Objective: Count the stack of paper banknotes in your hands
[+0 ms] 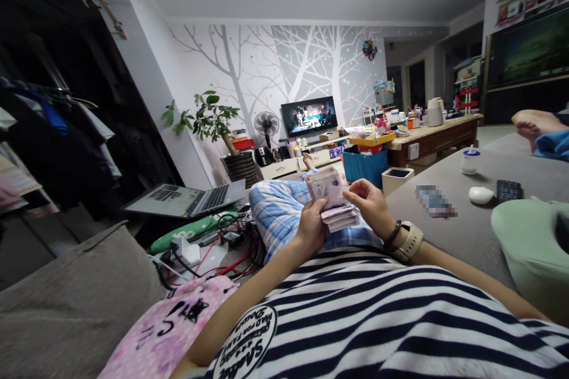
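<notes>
Fingers (318, 206) of the left hand (311, 226) clamping the banknotes (322, 188), apparently so they won't slip apart | right hand (373, 207) right at their edge, whether pinching one, cannot tell | banknotes up over the plaid trousers (276, 198), likely for clear sight

notes (328, 185) r pale pink/white w/ purplish print. shirt (377, 308) is navy + white stripes w/ a b&w logo (249, 340), pants (276, 204) r lt blue/white plaid. watch (411, 241) is cream, bracelet (393, 235) v dark. blanket (178, 325) is pink w/ black + purple prints. sofa (444, 240) = grey, pillow (524, 231) pale green, laptop (189, 201) silvery, cables (237, 263) red, black n white. wall (262, 71) is white w/ grey trees (232, 65), then grey w/ white ones. box (364, 167) is blue btw.
</notes>
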`<state>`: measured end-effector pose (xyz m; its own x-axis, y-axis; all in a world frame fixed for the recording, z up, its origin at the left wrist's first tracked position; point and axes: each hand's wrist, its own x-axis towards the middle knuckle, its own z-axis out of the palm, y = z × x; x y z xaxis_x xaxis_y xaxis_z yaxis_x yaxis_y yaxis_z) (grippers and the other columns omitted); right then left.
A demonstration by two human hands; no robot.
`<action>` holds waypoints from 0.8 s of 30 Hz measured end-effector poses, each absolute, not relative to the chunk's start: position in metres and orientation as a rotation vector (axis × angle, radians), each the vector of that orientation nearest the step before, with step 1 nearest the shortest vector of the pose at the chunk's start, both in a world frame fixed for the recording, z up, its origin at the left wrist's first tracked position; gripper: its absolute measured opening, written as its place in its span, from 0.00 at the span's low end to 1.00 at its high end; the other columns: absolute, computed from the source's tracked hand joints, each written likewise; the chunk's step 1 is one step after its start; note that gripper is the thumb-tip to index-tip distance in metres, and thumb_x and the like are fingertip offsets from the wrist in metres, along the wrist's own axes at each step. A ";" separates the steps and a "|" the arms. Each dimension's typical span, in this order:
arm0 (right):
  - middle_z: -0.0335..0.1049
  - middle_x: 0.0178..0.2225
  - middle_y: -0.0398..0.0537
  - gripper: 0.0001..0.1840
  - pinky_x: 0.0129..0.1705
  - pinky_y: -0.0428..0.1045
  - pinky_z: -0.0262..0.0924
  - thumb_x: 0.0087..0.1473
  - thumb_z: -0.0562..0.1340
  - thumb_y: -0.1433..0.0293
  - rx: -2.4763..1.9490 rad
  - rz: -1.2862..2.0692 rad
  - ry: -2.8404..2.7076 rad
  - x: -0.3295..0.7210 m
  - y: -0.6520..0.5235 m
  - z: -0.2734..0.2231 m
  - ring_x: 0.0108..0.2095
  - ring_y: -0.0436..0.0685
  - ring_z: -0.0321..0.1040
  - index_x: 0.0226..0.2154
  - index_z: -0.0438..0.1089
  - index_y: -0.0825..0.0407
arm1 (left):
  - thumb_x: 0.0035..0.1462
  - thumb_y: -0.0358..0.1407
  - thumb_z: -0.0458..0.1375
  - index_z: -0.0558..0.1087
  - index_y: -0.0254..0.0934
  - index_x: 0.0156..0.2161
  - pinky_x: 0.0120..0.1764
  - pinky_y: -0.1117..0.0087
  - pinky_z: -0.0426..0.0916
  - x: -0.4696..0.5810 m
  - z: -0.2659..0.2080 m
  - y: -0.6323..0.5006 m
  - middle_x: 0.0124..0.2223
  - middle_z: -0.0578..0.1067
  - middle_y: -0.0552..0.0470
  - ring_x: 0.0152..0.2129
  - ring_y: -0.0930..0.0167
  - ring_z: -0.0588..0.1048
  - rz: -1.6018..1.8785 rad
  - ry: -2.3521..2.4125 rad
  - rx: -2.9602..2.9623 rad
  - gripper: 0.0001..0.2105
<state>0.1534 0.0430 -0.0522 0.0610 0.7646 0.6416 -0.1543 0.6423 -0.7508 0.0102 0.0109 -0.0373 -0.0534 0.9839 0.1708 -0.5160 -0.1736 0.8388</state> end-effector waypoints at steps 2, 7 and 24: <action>0.64 0.24 0.41 0.30 0.29 0.50 0.57 0.43 0.69 0.41 -0.585 0.745 -1.350 0.153 0.044 -0.053 0.25 0.53 0.60 0.27 0.65 0.48 | 0.48 0.31 0.65 0.78 0.30 0.35 0.32 0.65 0.73 0.011 -0.038 0.011 0.28 0.81 0.46 0.22 0.66 0.78 1.557 0.726 0.925 0.07; 0.62 0.21 0.40 0.28 0.29 0.50 0.53 0.45 0.69 0.43 -0.617 0.724 -1.379 0.155 0.045 -0.053 0.24 0.52 0.57 0.22 0.65 0.49 | 0.48 0.30 0.64 0.79 0.30 0.37 0.31 0.66 0.72 0.012 -0.037 0.010 0.28 0.81 0.47 0.22 0.66 0.77 1.558 0.758 0.945 0.09; 0.61 0.21 0.41 0.26 0.28 0.50 0.53 0.48 0.68 0.45 -0.577 0.706 -1.404 0.155 0.037 -0.049 0.24 0.52 0.55 0.22 0.66 0.49 | 0.57 0.36 0.58 0.78 0.30 0.40 0.42 0.59 0.78 0.018 -0.032 0.011 0.35 0.83 0.43 0.37 0.58 0.83 1.503 0.688 0.813 0.11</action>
<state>0.1552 0.0375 -0.0495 0.0282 0.7382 0.6740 -0.1011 0.6729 -0.7328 0.0181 0.0108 -0.0318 -0.0214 0.9951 0.0966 -0.5770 -0.0912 0.8116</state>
